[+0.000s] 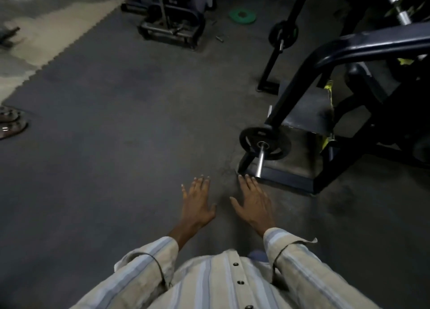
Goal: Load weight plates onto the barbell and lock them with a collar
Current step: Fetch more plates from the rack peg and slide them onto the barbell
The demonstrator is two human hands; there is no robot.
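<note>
Here, left hand (197, 201) and right hand (253, 204) flat-fingered, empty (palms down), near plate-loaded barbell sleeve (260, 161).

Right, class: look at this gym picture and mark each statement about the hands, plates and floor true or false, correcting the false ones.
1. Both hands, the left hand and the right hand, are open and hold nothing. True.
2. A black plate sits on the steel peg of the machine. True.
3. The green plate is in the right hand. False: it lies on the floor, far off.
4. The person's sleeves are plain red. False: they are pale and striped.
</note>
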